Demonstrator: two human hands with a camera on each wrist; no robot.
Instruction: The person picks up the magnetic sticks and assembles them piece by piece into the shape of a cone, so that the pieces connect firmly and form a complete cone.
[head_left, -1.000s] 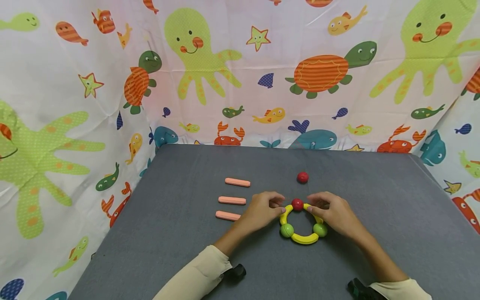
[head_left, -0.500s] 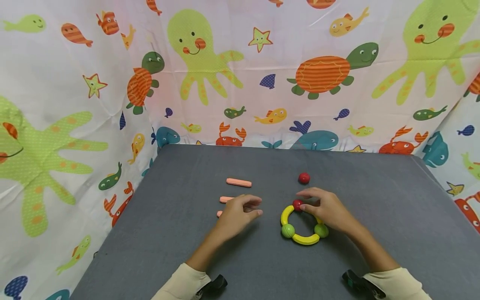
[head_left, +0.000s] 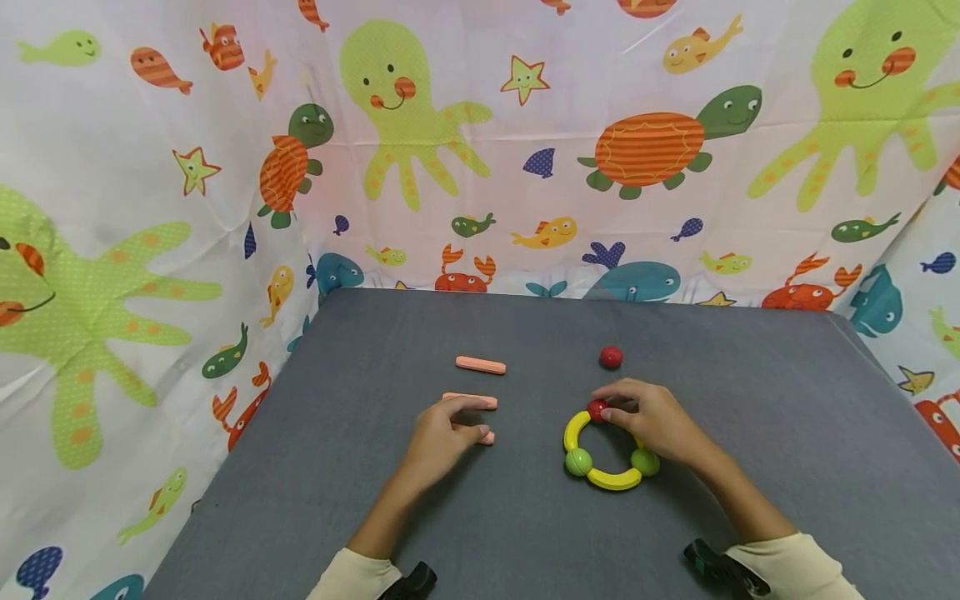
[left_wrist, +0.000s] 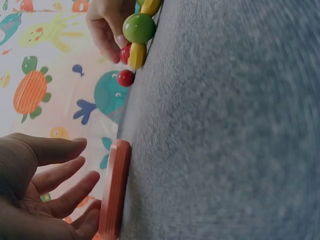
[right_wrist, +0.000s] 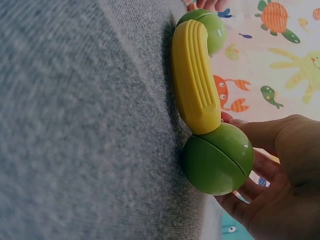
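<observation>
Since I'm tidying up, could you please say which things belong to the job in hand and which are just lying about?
Likely in use:
ring, at the right hand
nearest pink stick, by the left hand

Likely lying about:
loose red ball
middle pink stick
farthest pink stick

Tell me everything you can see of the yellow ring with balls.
The ring has curved yellow pieces between two green balls and one red ball. Everything looks glossy, perhaps plastic or painted wood; the near yellow piece is grooved, and the green balls show a seam. It lies on the gray table, red ball at the far side. The right hand holds it at the red ball, hiding much of the right side, so I can't tell if it closes there.
</observation>
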